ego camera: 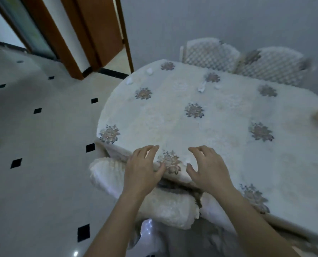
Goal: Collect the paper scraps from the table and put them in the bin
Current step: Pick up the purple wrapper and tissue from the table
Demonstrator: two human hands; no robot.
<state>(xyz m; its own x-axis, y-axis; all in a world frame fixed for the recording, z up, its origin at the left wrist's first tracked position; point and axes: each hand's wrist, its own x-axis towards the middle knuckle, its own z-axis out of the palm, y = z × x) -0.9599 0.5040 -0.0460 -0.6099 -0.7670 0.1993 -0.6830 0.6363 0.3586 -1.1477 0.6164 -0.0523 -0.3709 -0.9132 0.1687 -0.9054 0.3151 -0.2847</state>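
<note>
A table under a white cloth with embroidered flowers fills the right half of the view. White paper scraps lie on its far side: one near the far left rim, one at the left rim, a longer one near the middle, and a small one beside it. My left hand and my right hand hover over the near rim, palms down, fingers spread, holding nothing. No bin is in view.
Two chairs with lattice-pattern covers stand behind the table. A covered chair sits under the near rim below my hands. White tiled floor with black diamonds spreads to the left, wooden door frames beyond.
</note>
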